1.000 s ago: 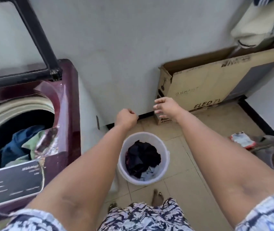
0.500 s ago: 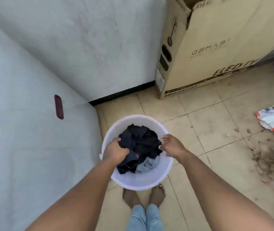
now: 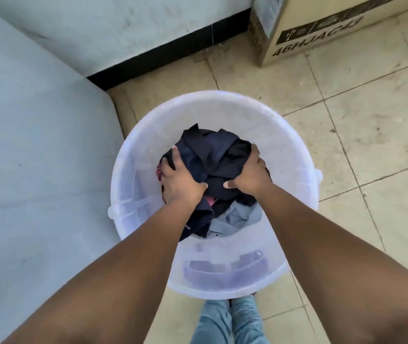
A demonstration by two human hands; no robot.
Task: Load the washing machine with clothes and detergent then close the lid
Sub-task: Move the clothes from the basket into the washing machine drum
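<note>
Cardboard box (image 3: 322, 28) behind bucket (image 3: 294, 155), print unreadable; left hand (image 3: 180, 180) and right hand (image 3: 250, 175) fingers clutch dark clothes (image 3: 213, 157).

I judge this a domestic laundry corner in a home. The landmark is a translucent white bucket (image 3: 294, 155) of dark clothes (image 3: 213, 160) standing on worn beige floor tiles (image 3: 371, 135) (grime in the joints). Beyond the bucket runs a painted wall (image 3: 113, 23) with black skirting (image 3: 173, 53). Beyond it to the right stands a printed cardboard carton (image 3: 322, 28).
</note>
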